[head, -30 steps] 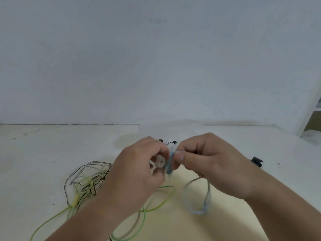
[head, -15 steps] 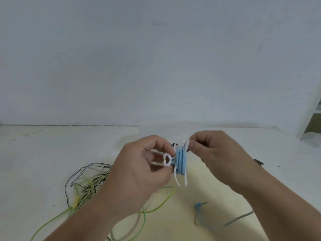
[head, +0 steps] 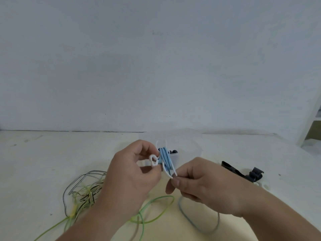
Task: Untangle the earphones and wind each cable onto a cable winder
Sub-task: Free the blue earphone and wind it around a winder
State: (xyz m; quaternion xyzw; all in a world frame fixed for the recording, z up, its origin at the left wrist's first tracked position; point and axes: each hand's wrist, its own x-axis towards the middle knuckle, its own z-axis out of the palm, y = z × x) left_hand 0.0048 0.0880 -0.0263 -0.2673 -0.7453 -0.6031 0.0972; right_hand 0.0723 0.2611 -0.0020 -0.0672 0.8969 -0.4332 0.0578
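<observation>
Blue earphone cable (head: 165, 159) sits coiled on a white cable winder (head: 153, 160), held up over the table (head: 34, 162). The left hand (head: 132, 180) pinches the winder's looped end; the right hand (head: 205, 185) pinches the trailing cable just beneath it. A green-and-black tangle (head: 83, 193) lies at the left.

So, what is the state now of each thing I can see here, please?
white cable winder, held by the left hand, partly wound.
blue cable, several turns on the winder, rest loose down to the table.
right hand, pinches the blue cable below the winder.
green and black cables, tangled on the table.
</observation>
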